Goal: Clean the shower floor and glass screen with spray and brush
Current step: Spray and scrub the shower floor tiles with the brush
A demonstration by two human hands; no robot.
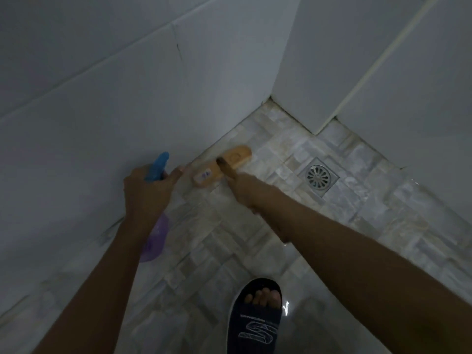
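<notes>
L hand (146, 192) grips spray bottle (156, 166), R hand (242, 190) grips brush (240, 155) on floor (357, 200) by wall (102, 123).

Blue-topped spray bottle (156, 237) (purplish, seemingly); tan brush (221, 166).

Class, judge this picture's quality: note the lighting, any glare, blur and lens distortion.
Head view: dim, bluish light overall; small wet glints on the floor beside the slipper; the brush and right hand are motion-blurred, the drain sharper; the wide-angle lens slightly bows the wall tile joints.
</notes>
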